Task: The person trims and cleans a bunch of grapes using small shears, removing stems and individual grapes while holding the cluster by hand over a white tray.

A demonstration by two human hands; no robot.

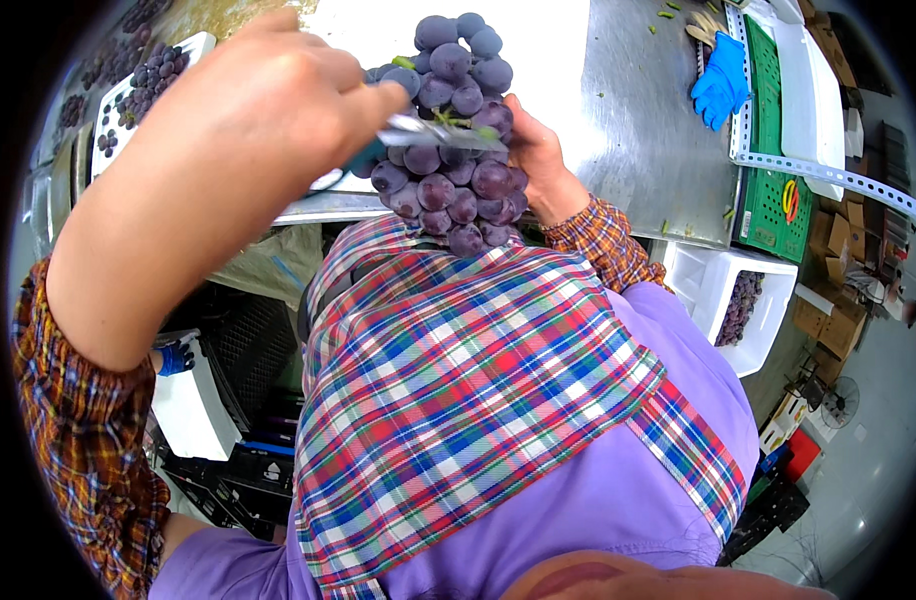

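A large bunch of dark purple grapes (435, 195) is held up in front of my apron, near the table edge. My right hand (544, 165) supports it from the right side, its fingers mostly hidden behind the berries. Coming in from the left, my left hand (300, 105) grips scissors (435, 136) with a teal handle. Their metal blades are blurred and lie across the middle of the bunch, near a green stem; whether they touch it I cannot tell.
A white tray (107, 154) with grapes stands at far left. On the steel table (645, 172), a blue glove (720, 82) lies by a green crate (769, 217) and perforated metal strip (833, 174). Lower right, a white box (698, 270) holds grapes. Another person's blue-gloved hand (176, 358) shows at left.
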